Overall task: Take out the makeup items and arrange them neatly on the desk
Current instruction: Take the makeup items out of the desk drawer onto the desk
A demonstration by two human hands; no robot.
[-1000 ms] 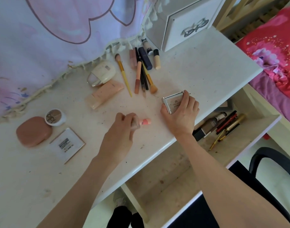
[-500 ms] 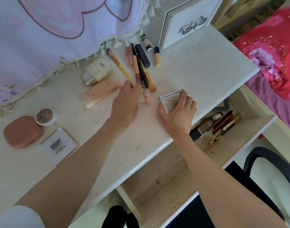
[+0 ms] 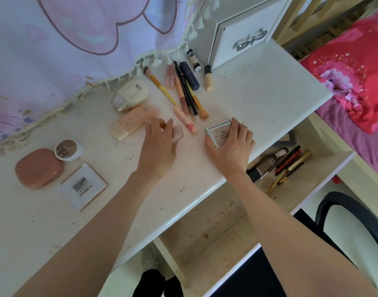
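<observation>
Head | left hand (image 3: 157, 151) pinches small bottle (image 3: 177, 133) | right hand (image 3: 232, 146) grips compact (image 3: 220, 133)

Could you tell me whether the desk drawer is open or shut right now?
Open: the drawer is pulled out below the desk edge, showing pencils and tubes lying inside.
</observation>
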